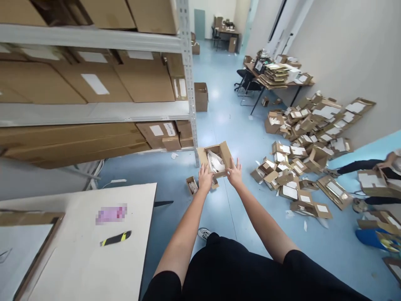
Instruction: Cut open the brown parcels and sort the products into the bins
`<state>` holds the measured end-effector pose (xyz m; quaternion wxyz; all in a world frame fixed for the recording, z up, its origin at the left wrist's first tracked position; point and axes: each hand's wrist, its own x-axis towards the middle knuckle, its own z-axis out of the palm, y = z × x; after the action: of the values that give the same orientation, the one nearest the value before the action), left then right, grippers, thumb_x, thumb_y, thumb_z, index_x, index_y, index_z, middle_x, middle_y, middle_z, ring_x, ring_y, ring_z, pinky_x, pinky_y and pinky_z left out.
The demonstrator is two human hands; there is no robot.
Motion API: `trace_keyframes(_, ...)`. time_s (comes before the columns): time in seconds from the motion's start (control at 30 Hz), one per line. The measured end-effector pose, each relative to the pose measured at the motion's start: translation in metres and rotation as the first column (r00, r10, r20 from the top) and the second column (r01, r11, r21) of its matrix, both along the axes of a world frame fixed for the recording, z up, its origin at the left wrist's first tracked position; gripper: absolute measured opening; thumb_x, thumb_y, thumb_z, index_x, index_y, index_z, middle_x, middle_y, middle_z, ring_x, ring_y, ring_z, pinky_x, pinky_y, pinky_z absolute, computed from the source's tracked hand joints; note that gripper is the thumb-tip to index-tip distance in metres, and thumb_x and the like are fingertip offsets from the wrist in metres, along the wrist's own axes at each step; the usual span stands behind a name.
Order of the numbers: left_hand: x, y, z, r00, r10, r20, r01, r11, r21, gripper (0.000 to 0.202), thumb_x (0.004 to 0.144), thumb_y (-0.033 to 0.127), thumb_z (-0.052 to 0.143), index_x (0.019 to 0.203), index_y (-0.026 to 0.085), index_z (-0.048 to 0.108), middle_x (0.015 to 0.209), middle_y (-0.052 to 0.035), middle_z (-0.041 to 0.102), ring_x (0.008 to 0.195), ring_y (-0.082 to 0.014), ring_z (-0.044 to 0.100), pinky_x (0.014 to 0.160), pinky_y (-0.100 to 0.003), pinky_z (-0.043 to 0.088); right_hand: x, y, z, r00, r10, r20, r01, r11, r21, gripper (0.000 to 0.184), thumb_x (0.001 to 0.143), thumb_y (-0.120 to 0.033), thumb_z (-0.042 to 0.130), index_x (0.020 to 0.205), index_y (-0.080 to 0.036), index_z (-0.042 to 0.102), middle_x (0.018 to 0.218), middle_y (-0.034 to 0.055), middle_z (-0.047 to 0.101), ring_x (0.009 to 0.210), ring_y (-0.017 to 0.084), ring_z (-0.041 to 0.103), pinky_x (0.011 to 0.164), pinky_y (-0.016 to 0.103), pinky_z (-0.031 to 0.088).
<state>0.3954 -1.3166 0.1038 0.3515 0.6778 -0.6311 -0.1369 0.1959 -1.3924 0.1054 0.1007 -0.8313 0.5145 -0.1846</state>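
Observation:
An open cardboard box [226,153] is between my two hands, its flaps folded outward and white wrapping material [215,162] inside. My left hand [205,177] grips the near left side of this box. On the near right side, my right hand [234,173] presses with its thumb side while some fingers stretch outward. Just below the box, a smaller open box [191,185] with pale contents stands on the floor. Part of another small box [214,183] shows behind my left hand; the rest is hidden.
Metal shelving [184,110] with large cartons rises at left. A white table [134,234] bears a yellow-and-black utility knife [115,238]. Many boxes [300,163] are heaped on the floor at right, where another person [391,165] holds a carton. A cluttered desk [291,83] stands farther back.

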Motion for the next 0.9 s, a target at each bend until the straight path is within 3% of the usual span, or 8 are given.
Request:
trace_keyframes(0.13,-0.016,-0.022,0.013,0.983,0.025,0.183,-0.031,0.999,0.027,0.032,0.093,0.019,0.06,0.12,0.026,0.077,0.169,-0.0047,0.042,0.162,-0.0342,0.023,0.129,-0.06,0.029,-0.025,-0.03,0.006,0.975,-0.123,-0.184,0.154,0.974,0.168,0.08,0.082,-0.015,0.074,0.158,-0.028,0.049,0.178,0.014,0.014,0.162,0.045,0.007,0.122,0.069,0.022)
trace_keyframes(0.27,-0.006,-0.005,0.013,0.963,0.079,0.259,-0.087,0.996,0.017,0.037,0.095,0.02,0.056,0.127,0.025,0.075,0.165,-0.0066,0.048,0.159,-0.033,0.032,0.124,-0.055,0.04,-0.015,-0.025,-0.003,0.973,-0.158,-0.166,0.192,0.959,0.21,0.079,0.085,-0.02,0.072,0.16,-0.024,0.046,0.177,0.0161,0.018,0.162,0.043,0.016,0.124,0.059,0.029)
trace_keyframes(0.37,0.014,0.019,0.009,0.954,0.142,0.263,-0.152,0.988,0.019,0.036,0.096,0.02,0.054,0.125,0.026,0.076,0.163,-0.0062,0.051,0.158,-0.0324,0.034,0.12,-0.054,0.044,0.021,-0.009,-0.011,0.996,-0.057,-0.072,0.071,0.974,0.214,0.071,0.087,-0.021,0.068,0.156,-0.022,0.05,0.175,0.0156,0.023,0.16,0.041,0.023,0.123,0.056,0.033)
trace_keyframes(0.5,0.056,0.066,0.007,0.92,0.296,0.258,-0.308,0.951,0.005,0.036,0.096,0.02,0.054,0.126,0.024,0.075,0.163,-0.0088,0.05,0.157,-0.0334,0.035,0.119,-0.055,0.046,0.098,0.019,-0.014,0.973,0.211,0.092,-0.223,0.964,0.142,0.066,0.089,-0.021,0.065,0.153,-0.022,0.053,0.172,0.014,0.03,0.159,0.037,0.025,0.125,0.056,0.033)
trace_keyframes(0.6,0.091,0.119,0.007,0.862,0.433,0.264,-0.444,0.896,-0.021,0.038,0.096,0.018,0.054,0.128,0.022,0.072,0.162,-0.0111,0.051,0.157,-0.0333,0.035,0.121,-0.055,0.045,0.166,0.052,-0.008,0.892,0.419,0.17,-0.439,0.892,0.105,0.065,0.09,-0.02,0.063,0.153,-0.021,0.054,0.173,0.0146,0.028,0.16,0.036,0.024,0.126,0.057,0.032)
trace_keyframes(0.7,0.119,0.191,0.009,0.767,0.58,0.274,-0.592,0.804,-0.047,0.038,0.095,0.016,0.055,0.129,0.022,0.07,0.161,-0.0116,0.051,0.157,-0.0326,0.035,0.123,-0.056,0.043,0.233,0.102,0.0,0.776,0.593,0.216,-0.62,0.78,0.085,0.063,0.091,-0.02,0.062,0.153,-0.019,0.055,0.172,0.015,0.029,0.159,0.037,0.025,0.126,0.057,0.034)
trace_keyframes(0.8,0.137,0.278,0.016,0.632,0.722,0.281,-0.737,0.672,-0.068,0.04,0.095,0.015,0.056,0.131,0.023,0.069,0.162,-0.0109,0.05,0.159,-0.0321,0.032,0.125,-0.057,0.04,0.291,0.174,0.01,0.602,0.755,0.259,-0.789,0.613,0.048,0.062,0.091,-0.021,0.061,0.153,-0.019,0.055,0.172,0.0141,0.029,0.16,0.037,0.024,0.126,0.059,0.034)
trace_keyframes(0.9,0.136,0.378,0.027,0.447,0.847,0.288,-0.869,0.487,-0.085,0.041,0.095,0.017,0.058,0.135,0.025,0.066,0.162,-0.0105,0.049,0.159,-0.0325,0.032,0.125,-0.057,0.04,0.332,0.266,0.021,0.389,0.883,0.262,-0.916,0.401,0.009,0.062,0.092,-0.021,0.06,0.153,-0.019,0.054,0.173,0.0135,0.027,0.16,0.037,0.023,0.126,0.058,0.034)
